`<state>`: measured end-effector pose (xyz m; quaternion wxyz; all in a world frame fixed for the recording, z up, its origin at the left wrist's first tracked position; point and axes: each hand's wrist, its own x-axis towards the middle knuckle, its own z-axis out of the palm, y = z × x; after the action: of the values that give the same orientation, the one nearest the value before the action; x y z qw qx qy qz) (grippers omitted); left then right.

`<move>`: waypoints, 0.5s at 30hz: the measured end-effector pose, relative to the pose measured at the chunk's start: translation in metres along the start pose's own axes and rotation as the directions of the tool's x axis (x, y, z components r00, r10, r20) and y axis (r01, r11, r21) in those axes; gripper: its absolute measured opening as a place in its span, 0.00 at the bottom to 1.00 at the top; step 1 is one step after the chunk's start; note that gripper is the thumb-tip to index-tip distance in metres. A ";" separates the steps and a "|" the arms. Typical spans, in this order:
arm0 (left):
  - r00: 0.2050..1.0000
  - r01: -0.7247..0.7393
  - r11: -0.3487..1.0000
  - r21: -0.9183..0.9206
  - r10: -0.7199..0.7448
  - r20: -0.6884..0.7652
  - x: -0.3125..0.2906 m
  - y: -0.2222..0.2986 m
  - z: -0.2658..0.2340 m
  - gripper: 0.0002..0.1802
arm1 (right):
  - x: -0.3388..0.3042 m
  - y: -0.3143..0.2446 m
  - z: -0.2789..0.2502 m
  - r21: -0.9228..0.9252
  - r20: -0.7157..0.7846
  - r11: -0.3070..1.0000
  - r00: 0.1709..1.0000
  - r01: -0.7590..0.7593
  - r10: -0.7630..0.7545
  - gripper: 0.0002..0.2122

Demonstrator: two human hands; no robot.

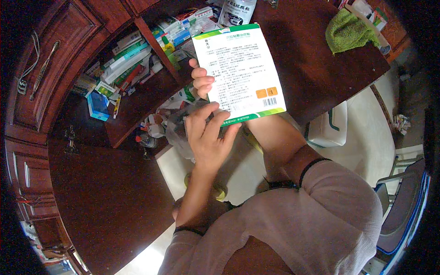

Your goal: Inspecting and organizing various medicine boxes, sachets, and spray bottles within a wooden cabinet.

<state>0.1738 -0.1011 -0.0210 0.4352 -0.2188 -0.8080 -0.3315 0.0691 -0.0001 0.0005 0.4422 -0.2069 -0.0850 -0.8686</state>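
A flat white packet (240, 73) with green bands at top and bottom, dense print, two orange squares and a barcode is tilted up in front of me. My right forearm passes behind it, and the fingers of my right hand (202, 80) curl round its left edge from the back; the palm is hidden. At the lower left corner, my left hand (208, 133) has its fingertips on the printed face and its thumb along the bottom edge.
Boxes of medicine (126, 59) crowd the open shelf on the left, with a blue box (97, 105) at its edge. A silver pouch (237, 13) lies beyond the packet. Right of it are a green towel (350, 32), a white bin (327, 126) and a chair (403, 206).
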 end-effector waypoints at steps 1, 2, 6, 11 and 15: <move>1.000 0.000 1.000 0.001 0.000 0.000 0.000 0.000 0.000 0.17 | 0.000 0.001 0.001 0.001 0.001 1.000 1.000 -0.001 0.001 0.30; 1.000 0.002 1.000 0.002 -0.002 0.000 0.000 0.000 -0.001 0.17 | 0.000 0.001 0.002 -0.012 0.003 1.000 1.000 0.006 -0.006 0.30; 1.000 0.009 1.000 0.001 -0.009 0.008 -0.001 0.000 0.000 0.17 | 0.001 0.002 0.003 -0.027 0.016 1.000 1.000 0.013 -0.012 0.30; 1.000 0.009 1.000 0.011 -0.009 0.011 -0.001 0.000 -0.001 0.18 | 0.001 -0.001 -0.002 -0.001 0.039 1.000 0.999 -0.018 0.018 0.31; 0.999 0.023 0.999 -0.031 -0.024 -0.030 0.002 0.003 0.001 0.20 | 0.001 -0.001 -0.001 0.004 0.018 1.000 1.000 0.010 -0.010 0.29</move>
<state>0.1742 -0.0980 -0.0183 0.4402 -0.2108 -0.7985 -0.3523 0.0676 -0.0001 -0.0001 0.4373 -0.2132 -0.0917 -0.8688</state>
